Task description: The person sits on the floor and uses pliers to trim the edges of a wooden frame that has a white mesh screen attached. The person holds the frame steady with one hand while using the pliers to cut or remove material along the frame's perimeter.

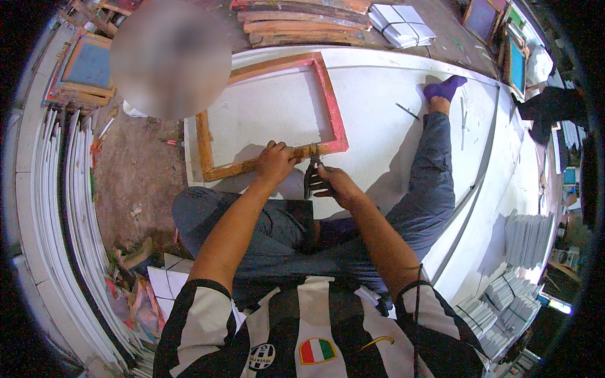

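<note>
A rectangular wooden frame (pixel 329 107), bare wood on the left and stained red on the right, lies in front of me on a white board (pixel 372 101). My left hand (pixel 275 162) is closed over the near bar of the frame, right of its middle. In my right hand (pixel 339 186) are dark-handled pliers (pixel 310 173), held with the fingers wrapped round the handles. Their jaws point away from me and meet the near bar, close to the right corner. What the jaws grip there is too small to make out.
My outstretched leg (pixel 435 157) bounds the right side. A thin dark stick (pixel 407 111) lies near it. Beyond the board are wooden slats (pixel 302 28) and a tied white bundle (pixel 403 26). Stacked white panels (pixel 82 208) line the left; blue-meshed frames (pixel 88 66) stand far left.
</note>
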Demonstrator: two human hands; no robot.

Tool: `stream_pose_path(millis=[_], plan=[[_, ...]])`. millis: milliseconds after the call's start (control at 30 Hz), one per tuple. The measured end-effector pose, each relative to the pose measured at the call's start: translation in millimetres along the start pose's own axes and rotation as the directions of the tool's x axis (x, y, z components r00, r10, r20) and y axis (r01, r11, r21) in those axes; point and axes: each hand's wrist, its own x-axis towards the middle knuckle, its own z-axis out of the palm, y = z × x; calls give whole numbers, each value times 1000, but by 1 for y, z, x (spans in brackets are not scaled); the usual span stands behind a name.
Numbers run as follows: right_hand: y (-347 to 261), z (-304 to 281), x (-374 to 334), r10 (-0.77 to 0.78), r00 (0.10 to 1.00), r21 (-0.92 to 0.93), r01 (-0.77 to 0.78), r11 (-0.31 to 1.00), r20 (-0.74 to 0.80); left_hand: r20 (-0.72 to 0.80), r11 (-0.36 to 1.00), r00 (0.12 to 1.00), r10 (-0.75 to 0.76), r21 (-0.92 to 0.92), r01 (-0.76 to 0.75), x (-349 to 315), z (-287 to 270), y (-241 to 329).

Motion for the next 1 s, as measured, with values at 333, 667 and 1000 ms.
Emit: stream_pose_path(millis=[333,667,1000], plan=[[2,3,19,31,994,59,-37,998,103,76,1000,997,-19,-2,19,1,-6,-1],[24,12,46,103,985,471,-158,868,141,14,998,999,-48,50,47,1,-21,16],[8,29,54,62,959,61,-47,997,-277,32,998,997,-64,29,63,3,-22,16]])
